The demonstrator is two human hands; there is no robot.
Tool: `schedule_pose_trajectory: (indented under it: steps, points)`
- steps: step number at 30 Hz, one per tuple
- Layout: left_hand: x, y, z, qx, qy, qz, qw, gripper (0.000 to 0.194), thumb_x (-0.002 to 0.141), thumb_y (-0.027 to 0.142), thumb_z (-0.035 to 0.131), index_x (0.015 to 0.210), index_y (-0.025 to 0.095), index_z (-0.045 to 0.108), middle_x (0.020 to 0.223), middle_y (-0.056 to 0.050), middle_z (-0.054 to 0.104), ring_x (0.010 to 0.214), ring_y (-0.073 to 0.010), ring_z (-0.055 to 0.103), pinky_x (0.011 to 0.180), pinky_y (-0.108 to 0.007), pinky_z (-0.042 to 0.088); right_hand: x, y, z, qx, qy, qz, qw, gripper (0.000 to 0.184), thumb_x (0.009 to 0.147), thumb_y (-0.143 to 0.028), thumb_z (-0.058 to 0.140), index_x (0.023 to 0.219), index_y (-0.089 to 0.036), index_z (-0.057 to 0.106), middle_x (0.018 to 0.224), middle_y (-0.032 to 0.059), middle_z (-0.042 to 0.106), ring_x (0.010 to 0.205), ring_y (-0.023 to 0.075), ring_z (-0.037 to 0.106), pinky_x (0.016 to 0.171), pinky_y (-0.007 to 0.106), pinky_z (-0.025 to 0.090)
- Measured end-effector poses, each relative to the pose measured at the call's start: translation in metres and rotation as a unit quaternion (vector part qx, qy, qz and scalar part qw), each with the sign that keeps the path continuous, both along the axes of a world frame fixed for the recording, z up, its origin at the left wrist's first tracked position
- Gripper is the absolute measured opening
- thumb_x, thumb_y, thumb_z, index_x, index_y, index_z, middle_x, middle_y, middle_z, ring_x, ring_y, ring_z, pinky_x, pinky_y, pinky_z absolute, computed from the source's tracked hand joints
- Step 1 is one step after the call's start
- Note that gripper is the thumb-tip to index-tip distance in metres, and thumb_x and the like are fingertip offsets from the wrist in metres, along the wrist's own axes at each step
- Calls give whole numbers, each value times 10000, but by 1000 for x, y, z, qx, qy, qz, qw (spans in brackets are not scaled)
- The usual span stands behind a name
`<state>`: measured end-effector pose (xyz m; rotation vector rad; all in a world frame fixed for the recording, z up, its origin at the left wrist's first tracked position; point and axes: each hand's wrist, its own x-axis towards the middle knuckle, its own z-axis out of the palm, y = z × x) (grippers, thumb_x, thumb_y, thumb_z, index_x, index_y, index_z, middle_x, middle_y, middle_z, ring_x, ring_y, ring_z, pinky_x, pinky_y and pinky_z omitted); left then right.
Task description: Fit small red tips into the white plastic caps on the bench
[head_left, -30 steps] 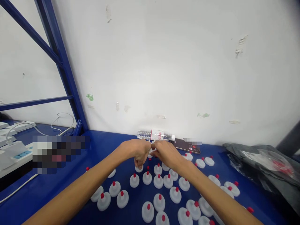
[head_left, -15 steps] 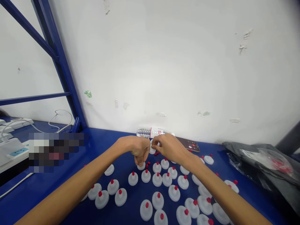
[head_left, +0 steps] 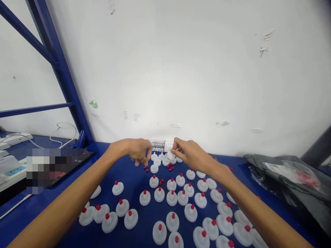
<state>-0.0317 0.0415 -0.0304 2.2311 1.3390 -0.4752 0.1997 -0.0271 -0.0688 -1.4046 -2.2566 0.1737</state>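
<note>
My left hand (head_left: 139, 151) hangs over the table's far part, fingers bent downward and apart, with nothing visible between them. Just under its fingertips lie small loose red caps (head_left: 147, 171). My right hand (head_left: 187, 153) pinches a white funnel-shaped disc (head_left: 170, 155) between thumb and fingers, above a cluster of similar discs without caps (head_left: 154, 168). More loose red caps (head_left: 170, 167) lie below that hand. Nearer to me, many white discs with red caps on their spouts (head_left: 159, 195) are spread over the blue table (head_left: 144, 220).
A clear plastic bottle (head_left: 157, 146) lies against the white wall behind my hands. On the right are grey plastic bags (head_left: 281, 172). To the left stand a blue metal frame (head_left: 64, 75), a dark phone-like device (head_left: 82, 156) and white power strips with cables (head_left: 15, 168).
My left hand has lifted off a disc that now stands with a red cap, and has moved left and away from me. My right hand now holds a white disc; the view has shifted slightly.
</note>
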Motion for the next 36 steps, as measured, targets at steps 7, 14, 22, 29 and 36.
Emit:
schedule_pose_trajectory:
  steps: [7,14,22,29,36]
  points:
    - [-4,28,-35,-61,56,21,996,339,977,346,642,1260,161,613,1211,-91,662,994,-216,682,837,-414,599,-7,-4,0,-47,75,63,994,103,1041,-306,426,967,-253,475,715,-47,573,642,157,526,609,277,362]
    - [9,24,-46,-77,71,-7,994,345,975,351,643,1264,163,616,1253,-99,649,1051,-234,669,883,-445,584,-14,-8,3,-80,116,84,986,107,1028,-325,466,986,-241,517,784,-23,631,690,158,579,659,288,419]
    - [5,26,-45,-65,57,-20,996,343,976,352,642,1261,163,617,1246,-98,652,1041,-231,672,875,-439,587,-14,-5,2,-41,110,56,992,295,1035,-486,446,994,-248,616,745,-15,665,647,158,570,619,286,397]
    - [-11,24,-17,1,-60,-41,997,224,964,323,654,1084,135,674,1032,-58,700,869,-178,689,764,-357,599,-14,-3,0,-54,123,77,988,326,1001,-548,510,1150,-262,562,729,-34,678,626,159,574,620,278,411]
    - [-7,-1,17,47,-250,-97,962,190,905,299,607,966,154,714,880,-60,736,827,-182,713,672,-253,569,-13,-4,2,-36,109,77,990,477,913,-527,663,1286,-266,519,867,8,686,663,162,601,646,289,464]
